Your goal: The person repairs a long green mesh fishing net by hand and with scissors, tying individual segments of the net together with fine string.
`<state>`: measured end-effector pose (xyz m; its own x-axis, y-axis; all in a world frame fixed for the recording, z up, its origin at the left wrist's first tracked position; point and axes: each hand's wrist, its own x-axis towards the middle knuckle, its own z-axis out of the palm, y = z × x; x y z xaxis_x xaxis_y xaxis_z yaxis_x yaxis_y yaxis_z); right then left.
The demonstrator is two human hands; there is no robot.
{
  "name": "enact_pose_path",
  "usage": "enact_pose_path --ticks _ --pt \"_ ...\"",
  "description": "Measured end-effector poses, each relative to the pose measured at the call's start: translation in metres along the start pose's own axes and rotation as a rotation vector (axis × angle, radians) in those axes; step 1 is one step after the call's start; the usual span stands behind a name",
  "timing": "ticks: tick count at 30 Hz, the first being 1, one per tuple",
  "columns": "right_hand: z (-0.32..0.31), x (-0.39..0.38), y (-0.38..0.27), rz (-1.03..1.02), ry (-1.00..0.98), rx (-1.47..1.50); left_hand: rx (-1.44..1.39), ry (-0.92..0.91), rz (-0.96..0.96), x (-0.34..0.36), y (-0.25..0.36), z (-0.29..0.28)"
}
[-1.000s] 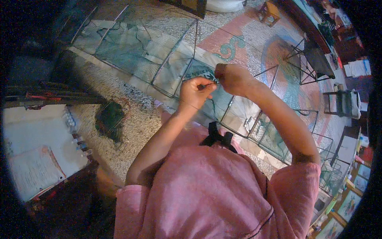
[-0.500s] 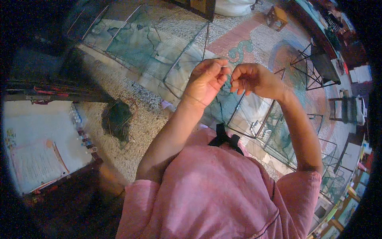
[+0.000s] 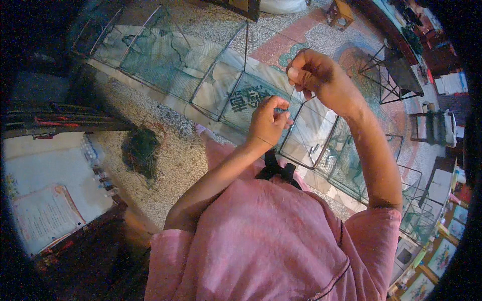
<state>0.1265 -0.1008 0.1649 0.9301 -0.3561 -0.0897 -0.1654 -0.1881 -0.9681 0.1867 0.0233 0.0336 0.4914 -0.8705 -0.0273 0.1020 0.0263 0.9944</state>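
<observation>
My right hand (image 3: 321,83) is raised above the netting, its thumb and fingers pinched together. From its fingertips a thin thread (image 3: 292,92) runs down toward my left hand (image 3: 269,122), which is lower and nearer my body. The left fingers are curled in toward the thumb; what lies between them is too small to make out. A fine dark line crosses my left wrist. Beneath both hands stretches a long net trap (image 3: 211,75) of green mesh on rectangular metal frames, lying over pale sheets, one of them with large dark print.
A dark green bundle of netting (image 3: 141,153) lies on the pebbled floor at left, beside a table with papers (image 3: 45,215). At right stand a dark folding stool (image 3: 399,75) and a chair (image 3: 437,128). A small wooden stool (image 3: 340,14) is at the far side.
My hands have drawn apart: the right rose up and away, while the left dropped toward my body. The view has shifted slightly, uncovering the printed sheet under the net.
</observation>
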Motion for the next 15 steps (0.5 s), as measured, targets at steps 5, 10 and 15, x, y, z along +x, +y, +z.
enact_pose_path --ticks 5,10,15 --pt "0.001 -0.002 -0.008 -0.007 0.030 0.115 0.168 0.053 0.198 0.002 -0.006 -0.002" --pt "-0.001 0.001 -0.008 0.031 0.041 0.066 0.017 -0.035 0.036 -0.002 -0.004 -0.003" --pt "-0.002 0.003 -0.010 0.067 0.055 0.058 0.008 -0.071 0.096 0.002 -0.008 -0.003"
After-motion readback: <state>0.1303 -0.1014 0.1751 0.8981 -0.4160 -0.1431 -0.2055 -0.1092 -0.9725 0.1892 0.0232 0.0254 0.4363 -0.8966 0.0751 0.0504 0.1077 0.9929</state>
